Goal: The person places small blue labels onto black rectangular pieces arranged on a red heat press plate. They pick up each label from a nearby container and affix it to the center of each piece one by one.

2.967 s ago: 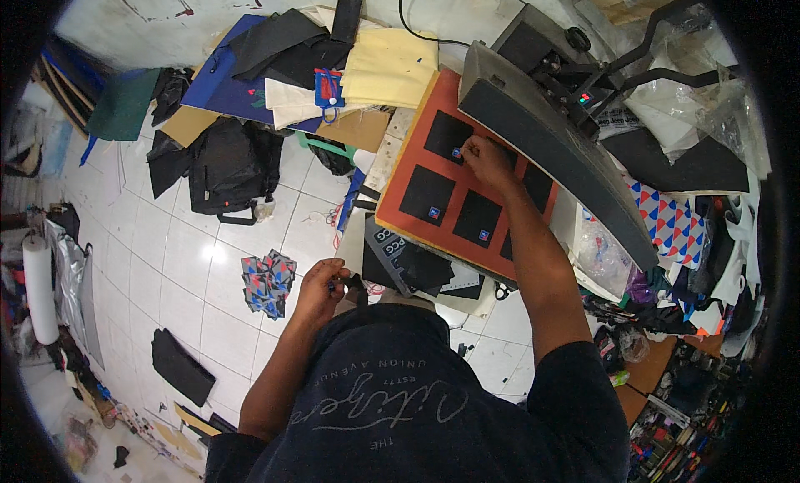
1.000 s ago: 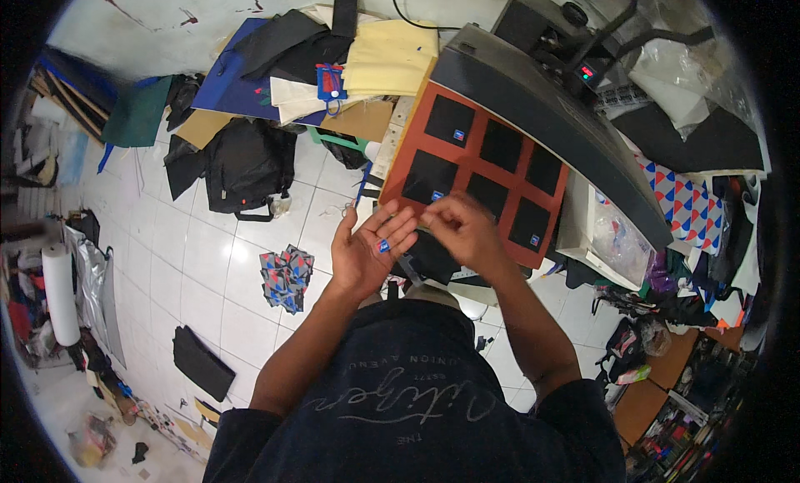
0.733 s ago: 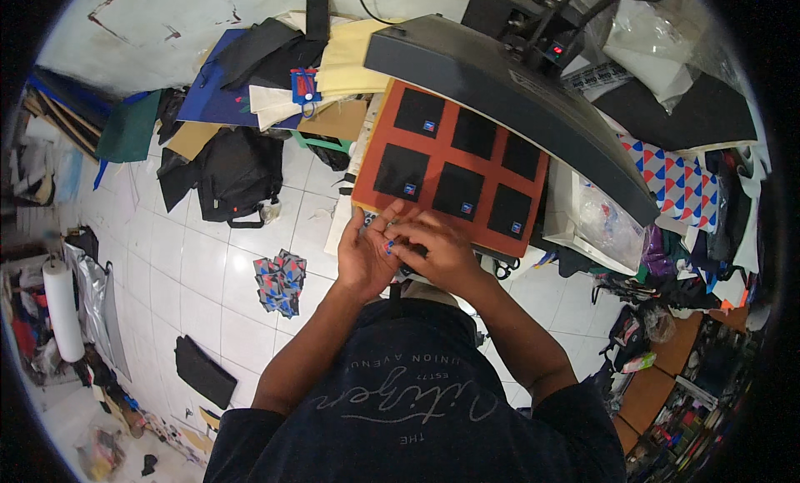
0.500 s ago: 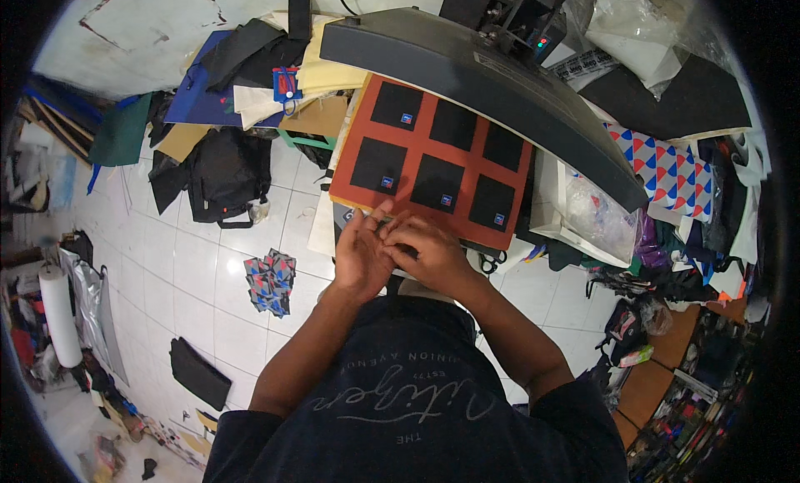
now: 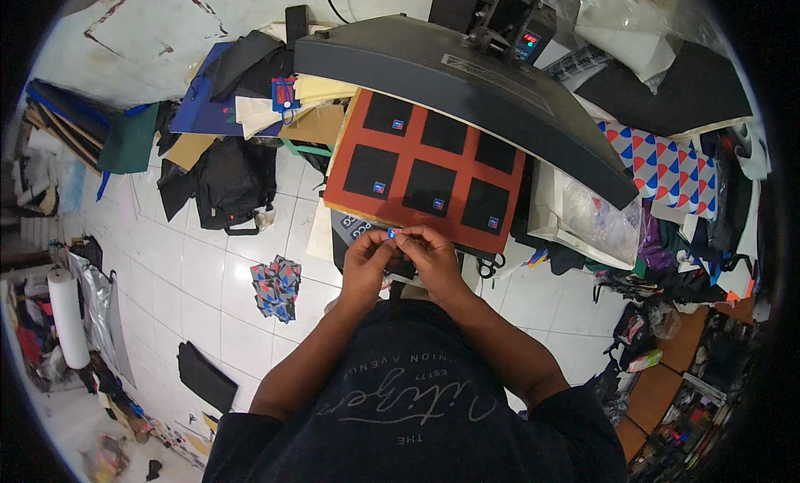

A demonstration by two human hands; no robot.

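Between my fingertips, just off the front edge of the heat press bed, is a small blue-and-red label (image 5: 393, 232). My left hand (image 5: 363, 265) pinches one side of it and my right hand (image 5: 435, 265) the other. In front of both hands lies a red-brown pad (image 5: 397, 168) carrying several black fabric squares (image 5: 372, 171) in two rows. Small labels of similar colours sit near the corner of those whose corners show. The dark upper plate of the heat press (image 5: 467, 76) stands raised over the pad's far right part and hides some of the back row.
Black-handled scissors (image 5: 492, 268) are at the pad's near right corner. A white box (image 5: 582, 216) with clear plastic stands further right. On the tiled floor at left are patterned pieces (image 5: 277, 290), a black bag (image 5: 237, 185) and a folded black cloth (image 5: 207, 378).
My hands have drawn slightly back toward me. The left palm, turned up and open before, has closed into a pinch, and the small label now shows between both hands' fingertips.
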